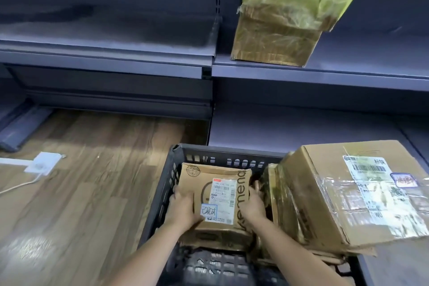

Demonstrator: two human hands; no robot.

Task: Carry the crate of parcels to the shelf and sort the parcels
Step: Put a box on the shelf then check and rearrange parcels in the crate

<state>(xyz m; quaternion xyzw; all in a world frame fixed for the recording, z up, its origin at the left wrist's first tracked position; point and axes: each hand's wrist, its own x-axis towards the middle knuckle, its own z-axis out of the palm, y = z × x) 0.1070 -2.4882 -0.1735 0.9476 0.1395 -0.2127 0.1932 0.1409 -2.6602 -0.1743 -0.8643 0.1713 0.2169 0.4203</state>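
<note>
Hands on a parcel inside the crate.

Left hand (182, 204) and right hand (253, 204) grasp opposite sides of a small cardboard parcel (218, 195), fingers curled round its edges, within the dark plastic crate (178, 160) on the wooden floor (92, 181). A larger taped box (348, 193) leans on the crate's right side. Another taped box (290, 14) sits on the blue shelf (348, 74) above.
</note>
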